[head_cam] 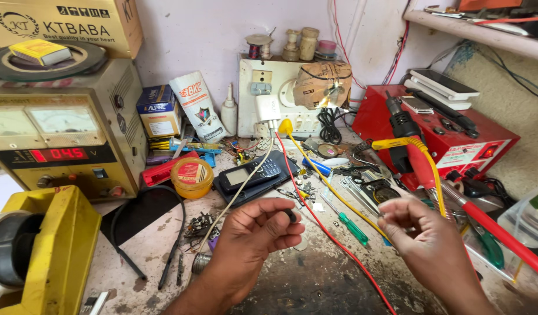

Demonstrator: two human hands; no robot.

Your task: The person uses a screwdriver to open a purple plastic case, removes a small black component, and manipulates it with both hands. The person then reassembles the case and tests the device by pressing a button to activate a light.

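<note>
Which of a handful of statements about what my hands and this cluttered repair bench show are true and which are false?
1. The left hand pinches a small dark part between its fingertips. True.
2. The round yellow tin with a red label lies to the right of the black keypad phone. False: it lies to the phone's left.
3. The green-handled screwdriver lies on the bench between the two hands. True.
4. The right hand grips the red soldering station box. False: the box stands behind it, untouched.
5. The white charger plug sits in the white socket board. True.
</note>
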